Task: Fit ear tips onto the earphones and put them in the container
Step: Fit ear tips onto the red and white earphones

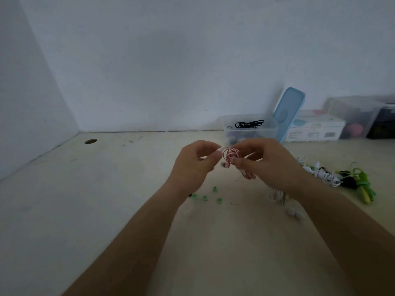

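Both hands are raised above the table's middle, holding a coiled pink and white earphone cable (pixel 232 155). My right hand (pixel 265 161) grips the bundle. My left hand (pixel 196 162) pinches one end of it between thumb and fingertips; an earbud (pixel 224 164) hangs just below. Several green ear tips (pixel 205 196) lie on the table under my left wrist. A clear container (pixel 250 129) with black earphones (pixel 249 124) inside stands at the back, its blue lid (pixel 288 113) leaning beside it.
White earphones (pixel 320 174), black ones and a green set (pixel 361 184) lie at the right. Pale ear tips (pixel 296 212) lie by my right forearm. Boxes (pixel 316 129) and bins stand at the back right. A cable hole (pixel 90 141) is at the back left.
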Demonstrator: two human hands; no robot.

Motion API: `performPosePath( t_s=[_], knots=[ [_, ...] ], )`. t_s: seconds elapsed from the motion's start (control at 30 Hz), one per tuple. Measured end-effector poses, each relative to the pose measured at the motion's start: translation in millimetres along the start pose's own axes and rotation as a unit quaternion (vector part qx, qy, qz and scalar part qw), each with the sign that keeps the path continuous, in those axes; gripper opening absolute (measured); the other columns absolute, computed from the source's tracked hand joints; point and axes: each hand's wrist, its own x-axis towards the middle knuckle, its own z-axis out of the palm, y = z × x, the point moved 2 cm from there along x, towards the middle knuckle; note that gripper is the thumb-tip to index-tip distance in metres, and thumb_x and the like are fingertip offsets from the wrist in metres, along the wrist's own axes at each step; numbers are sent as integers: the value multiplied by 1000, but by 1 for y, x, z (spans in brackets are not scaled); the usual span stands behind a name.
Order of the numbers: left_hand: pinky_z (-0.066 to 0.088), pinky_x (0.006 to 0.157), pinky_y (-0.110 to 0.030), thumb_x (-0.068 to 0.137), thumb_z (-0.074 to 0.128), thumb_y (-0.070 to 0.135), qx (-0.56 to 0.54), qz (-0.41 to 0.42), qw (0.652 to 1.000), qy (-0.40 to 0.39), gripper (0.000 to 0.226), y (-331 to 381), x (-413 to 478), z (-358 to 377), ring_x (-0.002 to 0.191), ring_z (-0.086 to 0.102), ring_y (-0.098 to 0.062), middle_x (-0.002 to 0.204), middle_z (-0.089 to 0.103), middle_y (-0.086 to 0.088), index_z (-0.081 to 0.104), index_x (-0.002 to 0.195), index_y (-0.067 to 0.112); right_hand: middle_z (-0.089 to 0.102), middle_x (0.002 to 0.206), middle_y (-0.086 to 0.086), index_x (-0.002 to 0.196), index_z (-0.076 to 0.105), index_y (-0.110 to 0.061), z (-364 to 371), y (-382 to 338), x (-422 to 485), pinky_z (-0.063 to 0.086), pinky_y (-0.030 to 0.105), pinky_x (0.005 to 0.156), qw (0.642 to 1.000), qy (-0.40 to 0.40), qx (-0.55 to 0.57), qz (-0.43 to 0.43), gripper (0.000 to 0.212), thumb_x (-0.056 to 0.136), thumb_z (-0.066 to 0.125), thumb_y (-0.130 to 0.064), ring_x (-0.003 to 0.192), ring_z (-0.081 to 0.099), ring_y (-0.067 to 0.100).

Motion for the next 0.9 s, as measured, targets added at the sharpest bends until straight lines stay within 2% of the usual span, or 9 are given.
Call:
performPosePath(
  t_s=[0.07, 0.17, 0.27, 0.4, 0.6, 0.67, 0.73, 0.83, 0.9],
  knots=[
    [61, 80, -34, 95, 64, 17, -93, -36, 995, -12, 17, 11, 1, 3, 89, 74, -24, 99, 76, -8, 67, 108, 8, 76, 85, -7, 101, 75, -26, -8, -5, 8, 58, 26, 65, 999, 20, 31, 1, 19, 88, 73, -13, 72, 71, 18],
    [61, 82, -36, 94, 64, 12, -153, -52, 987, -13, 18, 22, 9, 9, 88, 74, -28, 99, 75, -14, 65, 110, 4, 76, 90, -3, 106, 74, -21, -20, -6, 23, 61, 34, 77, 997, 59, 50, 11, 22, 85, 75, -12, 80, 73, 14],
    [60, 82, -33, 92, 67, 10, -184, -53, 981, -6, 18, 32, 30, 20, 83, 72, -22, 96, 74, -16, 68, 108, 3, 76, 91, -1, 108, 72, -16, -37, -3, 43, 61, 32, 79, 995, 88, 46, 13, 28, 82, 79, -13, 81, 74, 12],
    [59, 81, -27, 88, 72, 9, -179, -42, 983, 20, 16, 42, 79, 37, 84, 72, -17, 94, 75, -10, 72, 104, 6, 76, 87, 0, 95, 72, -18, -60, 8, 75, 61, 31, 80, 990, 123, 69, 20, 22, 78, 82, -9, 79, 74, 12],
    [60, 85, -43, 81, 80, 14, -76, -17, 996, 42, 12, 34, 158, 62, 84, 72, -28, 85, 76, -10, 76, 92, 12, 76, 84, -6, 84, 71, -29, -76, 49, 142, 61, 41, 79, 989, 145, 7, 21, 20, 78, 82, -14, 80, 73, 14],
    [60, 82, -42, 79, 81, 16, -33, -10, 998, 43, 8, 27, 173, 66, 81, 72, -28, 81, 76, -7, 76, 85, 17, 76, 86, -7, 88, 73, -28, -77, 63, 158, 58, 28, 72, 990, 131, -36, 28, 14, 79, 82, -22, 77, 71, 7],
    [60, 74, -30, 81, 80, 19, 54, -1, 998, 34, 6, 20, 185, 67, 73, 68, -20, 79, 75, -4, 75, 78, 21, 75, 92, -7, 98, 75, -24, -76, 75, 168, 48, 15, 62, 987, 78, -126, 55, 19, 81, 80, -32, 73, 67, 2],
    [34, 52, -12, 83, 78, 20, 217, -2, 976, -16, 27, 10, 193, 66, 55, 44, -8, 61, 50, 1, 59, 63, 22, 71, 108, -3, 115, 70, -19, -75, 87, 174, 46, 16, 77, 971, 53, -207, 102, 31, 85, 73, -26, 90, 64, 9],
    [23, 46, -18, 84, 75, 20, 247, 12, 969, -28, 45, 8, 192, 63, 50, 27, -11, 56, 30, -1, 40, 56, 14, 71, 113, -1, 116, 70, -18, -76, 84, 171, 46, 20, 86, 972, 83, -199, 97, 28, 88, 65, -18, 100, 64, 11]
  ],
)
